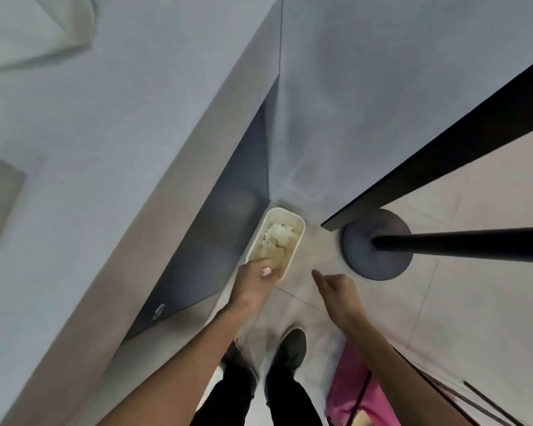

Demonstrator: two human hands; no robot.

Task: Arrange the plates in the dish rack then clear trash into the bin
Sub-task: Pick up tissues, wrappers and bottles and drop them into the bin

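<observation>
A narrow cream bin [299,224] stands on the floor against the base of the counter, with crumpled white paper trash [277,238] inside it. My left hand [254,282] hovers over the bin's near end and pinches a small white scrap [266,271] between its fingers. My right hand [336,290] hangs to the right of the bin above the floor tiles, fingers loosely curled with the forefinger out, holding nothing. No plates or dish rack are in view.
A pale counter [120,149] runs along the left above dark cabinet fronts [203,253]. A black stand with a round base [377,244] and pole is right of the bin. A dark-edged panel [443,142] rises behind it. My shoes [291,348] are on the tiles.
</observation>
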